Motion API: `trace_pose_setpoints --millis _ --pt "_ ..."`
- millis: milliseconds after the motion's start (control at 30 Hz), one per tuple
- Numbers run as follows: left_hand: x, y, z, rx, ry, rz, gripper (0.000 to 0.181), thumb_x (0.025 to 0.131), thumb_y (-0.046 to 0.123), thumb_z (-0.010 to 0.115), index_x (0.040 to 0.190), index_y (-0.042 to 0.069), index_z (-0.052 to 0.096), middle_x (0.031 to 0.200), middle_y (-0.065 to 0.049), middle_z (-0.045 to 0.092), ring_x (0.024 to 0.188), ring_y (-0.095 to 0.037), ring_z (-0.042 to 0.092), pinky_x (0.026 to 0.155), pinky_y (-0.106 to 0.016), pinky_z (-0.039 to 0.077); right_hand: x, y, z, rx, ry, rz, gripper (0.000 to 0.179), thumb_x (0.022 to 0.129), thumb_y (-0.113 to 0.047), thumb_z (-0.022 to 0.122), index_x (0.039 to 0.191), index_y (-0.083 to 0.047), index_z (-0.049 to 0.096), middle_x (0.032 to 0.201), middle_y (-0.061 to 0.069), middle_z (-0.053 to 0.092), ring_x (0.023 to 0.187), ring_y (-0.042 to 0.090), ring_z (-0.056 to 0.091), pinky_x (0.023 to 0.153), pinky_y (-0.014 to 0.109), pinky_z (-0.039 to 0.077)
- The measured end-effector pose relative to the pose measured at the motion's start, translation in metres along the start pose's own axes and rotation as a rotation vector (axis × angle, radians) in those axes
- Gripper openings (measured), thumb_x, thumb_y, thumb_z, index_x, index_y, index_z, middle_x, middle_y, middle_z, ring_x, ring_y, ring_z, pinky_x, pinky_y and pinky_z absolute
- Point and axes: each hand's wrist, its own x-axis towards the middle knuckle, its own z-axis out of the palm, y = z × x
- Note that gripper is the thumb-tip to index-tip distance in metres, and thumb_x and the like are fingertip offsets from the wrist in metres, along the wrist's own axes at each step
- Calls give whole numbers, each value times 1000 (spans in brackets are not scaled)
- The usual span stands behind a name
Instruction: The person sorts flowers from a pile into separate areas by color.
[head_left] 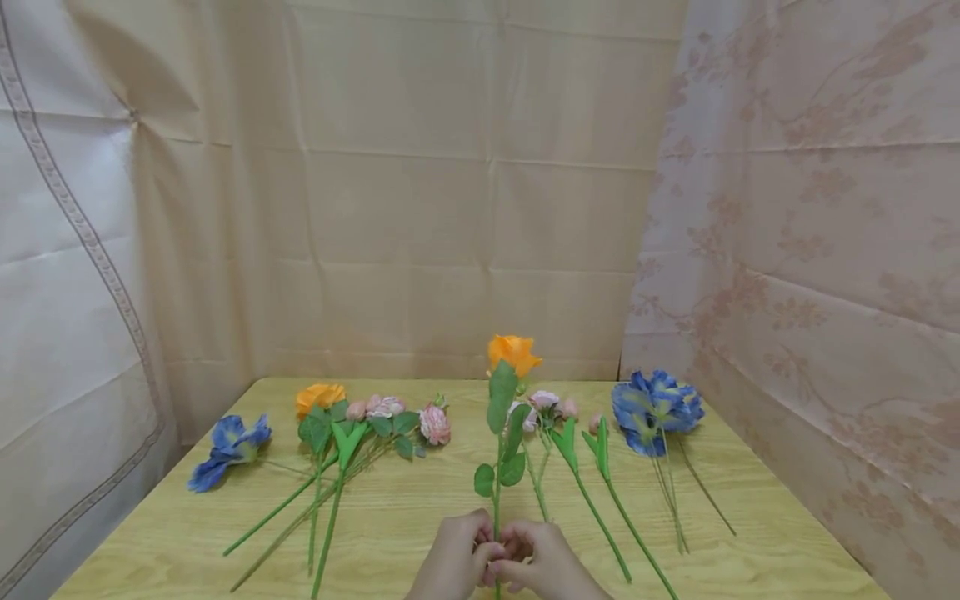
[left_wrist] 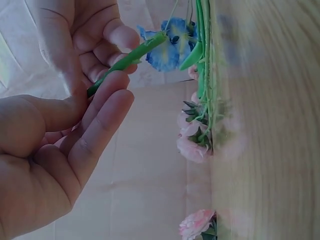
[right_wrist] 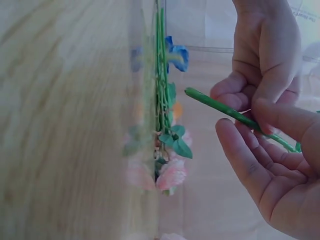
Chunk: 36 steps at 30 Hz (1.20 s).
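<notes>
Here are both hands together, the left hand and the right hand, each pinching the green stem of one orange rose between thumb and fingers, and the cut end pokes out past the fingertips in both wrist views. The rose stands upright above the middle of the worktop's near edge, leaves up its stem. Just behind it lie pale pink flowers, and to their right two green-leaved stems slant toward the near edge. Over by the far right corner, a bunch of blue flowers! Across on the left half, a second orange flower lies near the far edge, with more pink flowers to its right, and a blue bloom sits right at the left edge. Beyond the far edge hangs a beige curtain.
</notes>
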Motion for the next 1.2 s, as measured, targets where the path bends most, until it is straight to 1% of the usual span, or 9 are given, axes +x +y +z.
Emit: trace_pose_setpoints --millis 100,233,300,433,567,733,867,1033,1200 --pt "0 1 0 -43 -9 -35 18 79 -4 61 68 3 50 59 2 53 46 -8 54 42 -17 43 0 1 1 6 17 -4 17 82 -4 63 94 8 60 76 11 62 66 14 59 54 27 50" --pt "0 1 0 -73 0 -46 18 79 -5 61 69 3 49 60 1 54 46 -9 55 42 -18 44 1 2 3 -6 45 -27 15 80 1 61 92 10 60 76 14 62 65 11 58 54 25 50" --pt "0 2 0 -75 4 -49 17 79 -5 61 69 3 49 61 1 54 46 -8 54 42 -18 43 1 2 4 -1 57 -25 14 79 2 60 91 10 60 76 14 62 65 11 58 55 25 50" --pt "0 3 0 -97 4 -76 16 80 -5 60 70 2 50 60 1 54 47 -8 53 42 -19 44 1 3 5 14 79 -10 13 78 4 59 89 10 59 76 12 62 67 14 59 56 27 51" --pt "0 2 1 -109 4 -84 16 80 -4 60 70 2 50 59 1 53 46 -8 53 43 -19 44 1 5 6 3 94 -8 9 78 5 58 86 11 58 76 10 61 67 13 58 56 26 51" --pt "-2 0 2 -115 -4 -94 17 80 -3 61 70 2 48 59 1 53 46 -10 54 43 -19 44 1 9 6 -15 85 -14 7 80 5 57 85 11 58 74 11 60 65 10 57 55 26 51" --pt "-2 -2 2 -124 -12 -105 14 80 -3 61 73 2 50 61 0 53 47 -13 55 44 -20 45 2 12 6 -20 78 -17 7 81 4 57 85 10 58 73 12 60 64 11 57 54 26 51" --pt "-3 -4 1 -95 -5 -99 12 81 0 62 74 3 52 61 -3 55 46 -12 54 43 -19 44 6 12 1 -88 92 -31 6 81 3 58 82 8 56 70 11 61 57 11 57 51 25 50" --pt "-4 -6 -1 -73 9 -65 12 81 2 63 74 4 54 59 -4 56 45 -7 52 43 -18 43 18 11 -5 -206 120 -31 4 78 4 60 77 5 56 64 3 57 52 11 55 47 23 48"
